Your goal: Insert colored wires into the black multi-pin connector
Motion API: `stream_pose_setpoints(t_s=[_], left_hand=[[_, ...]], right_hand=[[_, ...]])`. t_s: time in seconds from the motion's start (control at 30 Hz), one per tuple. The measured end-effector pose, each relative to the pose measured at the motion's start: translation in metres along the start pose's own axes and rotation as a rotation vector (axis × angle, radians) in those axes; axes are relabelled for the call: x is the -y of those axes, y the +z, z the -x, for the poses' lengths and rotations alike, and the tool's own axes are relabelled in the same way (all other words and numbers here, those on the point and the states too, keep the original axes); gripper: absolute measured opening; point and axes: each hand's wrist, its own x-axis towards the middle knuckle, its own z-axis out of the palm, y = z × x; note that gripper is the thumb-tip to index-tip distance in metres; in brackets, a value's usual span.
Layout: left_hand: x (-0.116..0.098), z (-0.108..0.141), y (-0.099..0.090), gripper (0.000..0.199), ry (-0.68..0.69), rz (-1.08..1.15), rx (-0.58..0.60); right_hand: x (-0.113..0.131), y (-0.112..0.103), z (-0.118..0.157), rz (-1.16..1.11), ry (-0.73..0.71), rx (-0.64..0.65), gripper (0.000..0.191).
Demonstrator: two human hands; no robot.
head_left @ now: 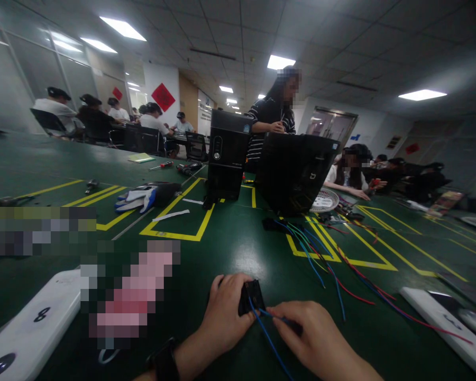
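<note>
My left hand (230, 304) is wrapped around a small black terminal block (253, 294) on the green table. Pinched between the thumb and forefinger of my right hand (307, 328) is a blue wire (265, 313), right beside the block. Another length of blue wire (270, 341) runs from the block's face down toward the bottom edge. Whether the pinched wire's tip sits inside the block, I cannot tell. Beyond my right hand lies a bundle of blue, red and green wires (313, 246), joined to a dark block at its far end.
Two black computer towers (228, 159) (297, 174) stand ahead, with a person behind them. Work gloves (137, 200), a screwdriver (162, 165) and a white basket (325, 201) lie farther off. White devices (35, 323) (440, 323) flank me. Yellow tape marks the table; other people sit beyond.
</note>
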Motion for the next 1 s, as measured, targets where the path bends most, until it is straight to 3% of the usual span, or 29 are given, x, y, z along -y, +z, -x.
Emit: stream_pose_setpoints(t_s=[0.17, 0.43, 0.73, 0.83, 1.0], left_hand=[[-0.001, 0.002, 0.0, 0.037, -0.01, -0.002, -0.003], [0.002, 0.002, 0.004, 0.035, 0.012, -0.027, -0.031], [0.002, 0.001, 0.002, 0.036, 0.014, -0.032, -0.017], [0.002, 0.002, 0.002, 0.038, 0.02, -0.026, -0.023], [-0.001, 0.001, 0.001, 0.035, 0.025, -0.033, -0.012]], right_hand=[[0.0, 0.001, -0.001, -0.071, 0.042, 0.0, 0.021], [0.005, 0.017, -0.003, -0.452, 0.137, -0.034, 0.031], [0.007, 0.01, 0.001, -0.228, -0.034, 0.033, 0.021], [0.003, 0.006, 0.0, -0.197, -0.016, 0.049, 0.021], [-0.007, 0.002, -0.003, -0.203, 0.074, -0.037, 0.023]])
